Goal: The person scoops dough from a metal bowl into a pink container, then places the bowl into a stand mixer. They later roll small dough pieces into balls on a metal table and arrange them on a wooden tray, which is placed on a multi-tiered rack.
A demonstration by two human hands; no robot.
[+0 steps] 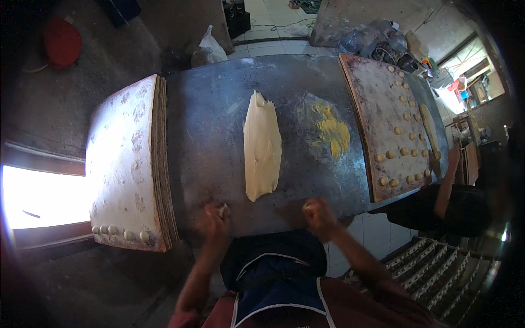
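From the head view, here's the bench point(202, 136), and right in the middle lies a long, pale slab of dough point(262, 147), stretched away from the person, ragged at its far end. Down at the near edge, the left hand point(217, 218) sits left of the slab, fingers curled in; the right hand point(321, 218) is over on the other side, fingers curled in too, both apart from the dough. A pale spot shows at each, but whether that's something gripped or just a smear, I can't tell! Right of the slab, a yellow smear point(333, 134) streaks the surface. Left now: a stack of boards point(128, 164), small dough balls point(112, 230) along its near edge. Far right, another board point(372, 109) carries more balls and a long dough strip point(429, 126), with a co-worker's hand point(454, 157) near it.
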